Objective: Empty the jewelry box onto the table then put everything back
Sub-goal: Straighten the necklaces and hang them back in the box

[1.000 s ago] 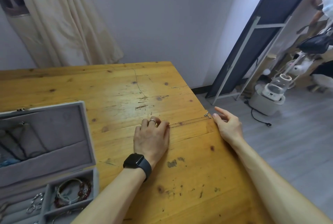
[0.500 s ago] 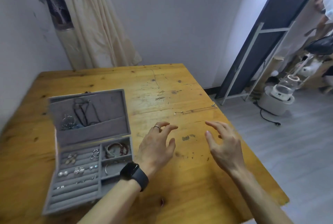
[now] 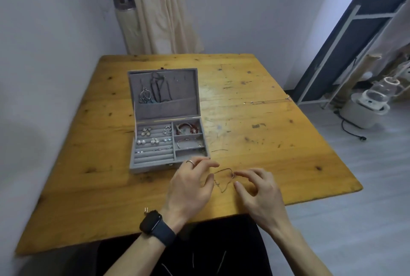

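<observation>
Hovering your left hand [image 3: 188, 184] and right hand [image 3: 257, 189] half-curled either side of a thin chain [image 3: 224, 170] near the desk's [image 3: 288, 153] near edge, likely to lay it flat; pinching or not, can't tell. Jewelry box [image 3: 153, 164] sits open just behind, mostly full.

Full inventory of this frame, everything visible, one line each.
grey velvet jewelry box: one, grey, open, table left of centre
earrings: several, silvery, box's ring rolls
red bead bracelet: one, red, top right compartment
silver bangle: one, silver, compartment below
necklaces: several, dark and silvery, lid
thin near chain: one, pale, between the hands
thin far chain: one, silvery, table's right edge
wooden table: one, yellow-brown
cream curtain: one, far wall
white appliance: one, floor, right
black smartwatch: one, left wrist
left hand, right hand: at near chain, grip unclear
</observation>
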